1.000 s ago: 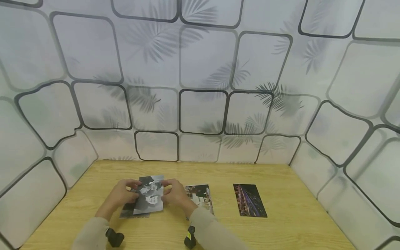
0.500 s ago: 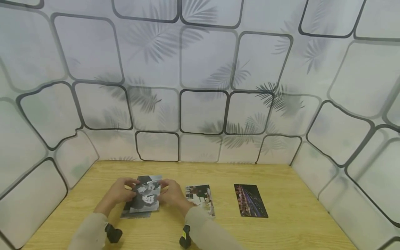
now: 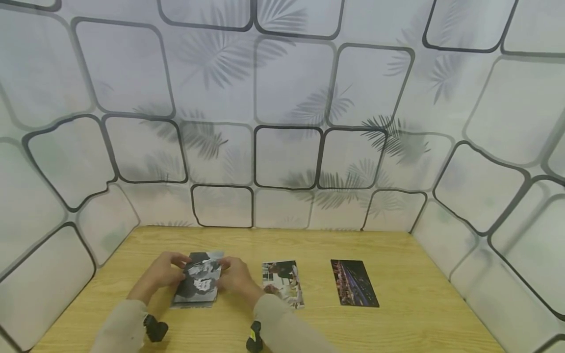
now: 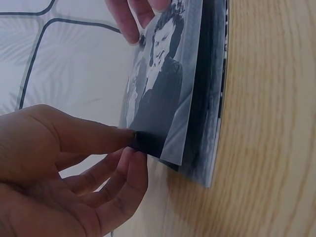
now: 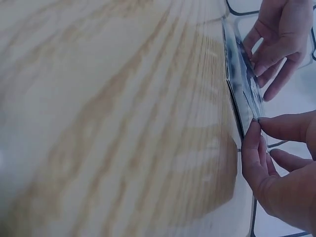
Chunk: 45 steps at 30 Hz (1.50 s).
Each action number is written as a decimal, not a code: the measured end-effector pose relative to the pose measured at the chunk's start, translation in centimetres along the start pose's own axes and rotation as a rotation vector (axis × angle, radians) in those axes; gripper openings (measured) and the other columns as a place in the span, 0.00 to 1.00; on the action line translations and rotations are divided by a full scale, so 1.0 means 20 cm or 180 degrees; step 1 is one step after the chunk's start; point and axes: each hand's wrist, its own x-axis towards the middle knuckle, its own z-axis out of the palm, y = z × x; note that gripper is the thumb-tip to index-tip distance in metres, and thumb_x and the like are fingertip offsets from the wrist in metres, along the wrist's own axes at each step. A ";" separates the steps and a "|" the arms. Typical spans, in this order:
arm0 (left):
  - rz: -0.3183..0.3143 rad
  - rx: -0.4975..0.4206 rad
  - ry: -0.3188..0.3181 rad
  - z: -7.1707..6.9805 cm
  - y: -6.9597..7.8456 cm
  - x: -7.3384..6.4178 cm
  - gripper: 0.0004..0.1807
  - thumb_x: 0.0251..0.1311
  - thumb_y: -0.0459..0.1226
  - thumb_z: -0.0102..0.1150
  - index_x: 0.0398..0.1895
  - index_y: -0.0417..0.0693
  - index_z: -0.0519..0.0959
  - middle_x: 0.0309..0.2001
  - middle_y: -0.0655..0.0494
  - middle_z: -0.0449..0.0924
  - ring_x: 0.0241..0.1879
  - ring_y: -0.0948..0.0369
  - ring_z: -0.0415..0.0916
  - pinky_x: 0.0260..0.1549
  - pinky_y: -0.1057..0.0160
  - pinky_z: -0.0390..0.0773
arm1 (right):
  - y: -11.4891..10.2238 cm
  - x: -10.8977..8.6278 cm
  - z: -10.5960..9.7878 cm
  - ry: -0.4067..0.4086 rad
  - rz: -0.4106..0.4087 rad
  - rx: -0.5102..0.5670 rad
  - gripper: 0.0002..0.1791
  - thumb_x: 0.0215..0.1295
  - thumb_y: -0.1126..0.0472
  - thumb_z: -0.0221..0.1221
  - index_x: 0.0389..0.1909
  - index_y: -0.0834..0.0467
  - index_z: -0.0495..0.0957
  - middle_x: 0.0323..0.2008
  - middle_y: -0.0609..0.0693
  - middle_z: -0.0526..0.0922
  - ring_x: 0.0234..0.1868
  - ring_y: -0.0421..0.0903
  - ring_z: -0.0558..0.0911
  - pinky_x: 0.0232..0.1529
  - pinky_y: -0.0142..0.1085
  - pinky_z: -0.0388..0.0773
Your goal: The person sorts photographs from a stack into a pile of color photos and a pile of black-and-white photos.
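Note:
A black-and-white photo card [image 3: 202,282] showing people is held just over a stack of similar cards [image 4: 210,168] on the table's left side. Its near edge lies slightly apart from the cards beneath, as the left wrist view shows. My left hand [image 3: 161,275] pinches its left edge, thumb on top and fingers underneath. On the opposite edge, my right hand [image 3: 238,278] pinches the same card between thumb and fingertips, also seen in the right wrist view. Most of the lower cards' pictures are hidden by the top one.
A color photo card [image 3: 282,282] with a person in white lies right of my right hand. Farther right is a dark card with a night city scene [image 3: 354,283]. The wooden table [image 3: 304,242] meets patterned cloth walls [image 3: 282,211] behind and at both sides.
Both hands have moved left and down with the black-and-white photo card, which now lines up more closely over the cards under it. The two cards on the right have stayed put.

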 end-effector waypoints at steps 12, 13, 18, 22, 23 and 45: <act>-0.0125 0.0027 -0.0064 -0.01 -0.01 -0.01 0.25 0.50 0.22 0.59 0.55 0.25 0.78 0.48 0.27 0.80 0.34 0.56 0.81 0.32 0.58 0.87 | -0.04 -0.01 0.04 0.0089 0.0112 -0.0346 0.29 0.47 0.74 0.72 0.55 0.63 0.82 0.44 0.53 0.86 0.47 0.48 0.84 0.54 0.41 0.85; -0.0170 0.0034 -0.0059 -0.01 -0.01 0.00 0.25 0.50 0.22 0.59 0.56 0.25 0.78 0.48 0.28 0.81 0.35 0.56 0.82 0.32 0.58 0.87 | -0.04 -0.01 0.04 0.0086 0.0112 -0.0371 0.29 0.47 0.74 0.72 0.55 0.63 0.82 0.44 0.52 0.86 0.46 0.47 0.84 0.54 0.41 0.85; -0.0287 0.0117 -0.0100 -0.01 0.00 0.00 0.23 0.53 0.22 0.59 0.56 0.25 0.78 0.49 0.28 0.81 0.39 0.52 0.83 0.36 0.55 0.88 | -0.05 -0.02 0.04 0.0050 0.0095 -0.0484 0.28 0.48 0.73 0.73 0.54 0.63 0.83 0.41 0.50 0.84 0.41 0.43 0.81 0.47 0.37 0.85; -0.0303 0.0142 -0.0131 -0.01 0.00 0.00 0.23 0.53 0.22 0.59 0.55 0.24 0.78 0.49 0.27 0.81 0.41 0.51 0.83 0.37 0.55 0.88 | -0.06 -0.03 0.04 0.0031 0.0078 -0.0560 0.27 0.49 0.73 0.72 0.54 0.63 0.83 0.39 0.50 0.84 0.40 0.42 0.81 0.45 0.35 0.84; -0.0298 0.0139 -0.0135 -0.01 -0.01 0.00 0.23 0.53 0.22 0.59 0.55 0.24 0.78 0.50 0.26 0.81 0.40 0.51 0.82 0.36 0.55 0.88 | -0.06 -0.03 0.04 0.0029 0.0078 -0.0571 0.27 0.49 0.73 0.72 0.54 0.63 0.83 0.39 0.50 0.84 0.39 0.42 0.81 0.45 0.34 0.84; -0.0251 0.0020 -0.0173 0.01 -0.04 -0.01 0.23 0.55 0.22 0.59 0.55 0.21 0.76 0.49 0.24 0.79 0.42 0.45 0.84 0.36 0.52 0.89 | -0.03 -0.02 0.02 -0.0035 -0.0087 -0.0884 0.22 0.49 0.70 0.71 0.49 0.64 0.85 0.40 0.52 0.87 0.41 0.44 0.83 0.45 0.33 0.85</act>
